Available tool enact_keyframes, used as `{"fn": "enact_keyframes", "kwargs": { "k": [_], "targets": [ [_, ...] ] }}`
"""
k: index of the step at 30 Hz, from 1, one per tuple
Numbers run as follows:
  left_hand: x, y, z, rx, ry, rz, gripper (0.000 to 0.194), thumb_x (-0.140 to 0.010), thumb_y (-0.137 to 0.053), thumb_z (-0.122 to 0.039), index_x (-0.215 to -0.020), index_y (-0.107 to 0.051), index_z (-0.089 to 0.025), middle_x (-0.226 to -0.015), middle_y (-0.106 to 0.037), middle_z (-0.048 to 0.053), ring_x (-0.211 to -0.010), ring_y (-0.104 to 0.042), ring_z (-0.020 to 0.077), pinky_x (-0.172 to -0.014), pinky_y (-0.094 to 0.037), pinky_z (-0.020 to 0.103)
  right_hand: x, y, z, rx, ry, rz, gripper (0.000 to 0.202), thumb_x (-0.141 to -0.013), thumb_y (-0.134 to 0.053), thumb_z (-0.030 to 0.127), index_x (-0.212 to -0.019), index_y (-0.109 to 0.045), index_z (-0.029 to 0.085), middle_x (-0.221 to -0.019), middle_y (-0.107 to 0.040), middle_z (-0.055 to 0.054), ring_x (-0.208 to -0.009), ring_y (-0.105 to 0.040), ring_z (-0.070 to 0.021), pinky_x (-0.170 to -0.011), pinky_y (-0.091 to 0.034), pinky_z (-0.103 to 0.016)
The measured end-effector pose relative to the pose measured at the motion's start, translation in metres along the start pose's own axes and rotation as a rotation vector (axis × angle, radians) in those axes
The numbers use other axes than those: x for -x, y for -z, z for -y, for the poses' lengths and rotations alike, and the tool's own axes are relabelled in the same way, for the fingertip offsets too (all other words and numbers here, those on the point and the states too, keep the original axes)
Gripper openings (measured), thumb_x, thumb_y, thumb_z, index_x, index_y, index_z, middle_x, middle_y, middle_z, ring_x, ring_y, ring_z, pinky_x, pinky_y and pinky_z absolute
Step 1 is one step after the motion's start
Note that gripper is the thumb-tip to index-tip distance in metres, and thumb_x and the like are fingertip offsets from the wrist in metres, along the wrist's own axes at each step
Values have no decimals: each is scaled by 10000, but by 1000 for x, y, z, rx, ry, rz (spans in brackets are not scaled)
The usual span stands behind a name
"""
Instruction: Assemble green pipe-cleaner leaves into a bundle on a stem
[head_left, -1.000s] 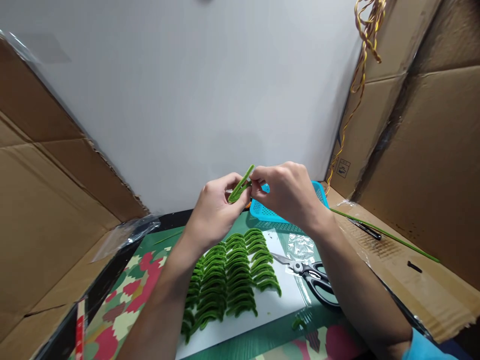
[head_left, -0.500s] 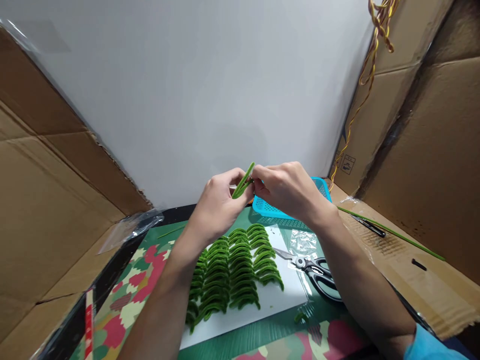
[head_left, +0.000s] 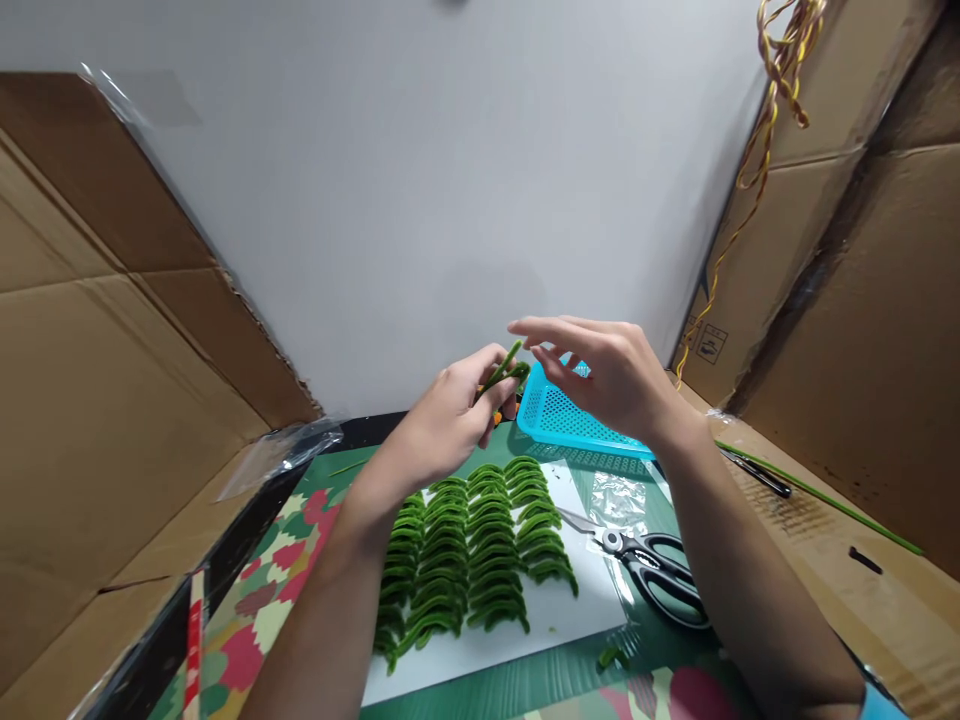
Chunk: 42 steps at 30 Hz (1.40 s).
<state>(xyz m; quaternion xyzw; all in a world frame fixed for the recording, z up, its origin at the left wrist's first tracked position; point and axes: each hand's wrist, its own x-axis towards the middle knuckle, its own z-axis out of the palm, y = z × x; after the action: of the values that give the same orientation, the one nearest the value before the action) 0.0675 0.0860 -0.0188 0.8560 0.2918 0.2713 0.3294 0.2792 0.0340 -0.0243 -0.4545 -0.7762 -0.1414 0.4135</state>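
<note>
Between the thumb and fingers of my left hand is a bent green pipe cleaner, its tip pointing up and to the right. My right hand hovers just right of that tip, fingers apart and holding nothing. Below the hands, rows of curved green pipe cleaner pieces lie on a white sheet. Black-handled scissors rest at the sheet's right side, blades pointing left. A few small green scraps are near the sheet's lower right corner.
A blue perforated basket stands behind my right hand. Cardboard walls flank both sides, with a white panel at the back. On the right lie a long green pipe cleaner and a dark pen-like tool. Twisted yellow wire hangs above.
My right hand has let go of the pipe cleaner, spread its fingers and moved right. The left hand keeps hold of it. The whole view has shifted slightly.
</note>
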Motion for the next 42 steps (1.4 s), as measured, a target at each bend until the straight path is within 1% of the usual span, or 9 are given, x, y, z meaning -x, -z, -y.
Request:
{"fn": "enact_keyframes", "kwargs": {
  "k": [3, 7, 13, 17, 23, 29, 34, 37, 42],
  "targets": [
    [2, 0, -3, 45, -26, 20, 186, -1098, -492, -391, -1043, -550, -223, -782, -586, -49, -562, -506, 80, -525, -435, 243, 1, 0, -3, -17, 22, 8, 254, -1065, -565, 248, -1183, -788, 265, -1075, -833, -15, -749, -710, -134, -719, -532, -307],
    [4, 2, -8, 140, -26, 26, 219, -1067, -582, -406, -977, -561, -207, -743, -529, -62, -580, -447, 68, -516, -378, 221, 0, -1, -4, -36, 23, -12, 216, -1068, -592, 279, -1141, -794, 250, -1060, -825, -17, -705, -670, -118, -697, -521, -296],
    [6, 4, -13, 224, -29, 8, 267, -1050, -624, -467, -1009, -622, -203, -742, -526, -73, -537, -404, 38, -470, -345, 194, 0, 1, -2, -58, 27, -47, 203, -1065, -602, 291, -1102, -794, 241, -982, -811, -14, -736, -682, -125, -689, -513, -288],
    [7, 4, -15, 261, -32, 15, 268, -1047, -640, -461, -984, -619, -201, -655, -523, -83, -495, -452, 39, -442, -361, 179, 0, 4, 3, -43, 40, -56, 201, -1056, -601, 263, -1067, -801, 238, -925, -808, -8, -695, -668, -122, -636, -484, -278],
    [7, 5, -17, 332, -87, -25, 284, -1036, -662, -445, -957, -642, -173, -691, -600, -50, -472, -526, 33, -396, -370, 162, 1, 6, 13, -7, 39, -103, 220, -1058, -602, 275, -993, -806, 224, -859, -800, -6, -651, -642, -119, -606, -458, -284],
    [7, 5, -20, 340, -99, -91, 246, -1033, -666, -399, -960, -659, -164, -675, -600, -44, -463, -530, 37, -377, -362, 157, 1, 5, 14, -10, 36, -118, 206, -1049, -608, 257, -992, -803, 223, -852, -804, -1, -633, -633, -113, -609, -462, -286],
    [7, 5, -19, 328, -79, -146, 277, -1010, -686, -450, -957, -654, -179, -696, -596, -39, -469, -524, 48, -380, -364, 179, 2, 4, 14, -29, 52, -106, 202, -1043, -597, 233, -1014, -797, 232, -869, -814, 9, -627, -611, -104, -604, -458, -284],
    [7, 5, -19, 337, -59, -140, 304, -1009, -677, -488, -970, -649, -187, -683, -563, -43, -471, -481, 52, -386, -350, 191, 2, 3, 15, -34, 51, -106, 213, -1046, -585, 239, -1000, -794, 237, -871, -822, 7, -647, -632, -109, -594, -449, -284],
    [7, 5, -17, 403, -16, -135, 315, -994, -689, -511, -996, -630, -202, -670, -494, -59, -464, -361, 43, -390, -264, 206, 1, 2, 15, -37, 53, -98, 218, -1052, -579, 252, -1018, -794, 236, -878, -827, 1, -636, -625, -109, -594, -442, -288]
  ]
}}
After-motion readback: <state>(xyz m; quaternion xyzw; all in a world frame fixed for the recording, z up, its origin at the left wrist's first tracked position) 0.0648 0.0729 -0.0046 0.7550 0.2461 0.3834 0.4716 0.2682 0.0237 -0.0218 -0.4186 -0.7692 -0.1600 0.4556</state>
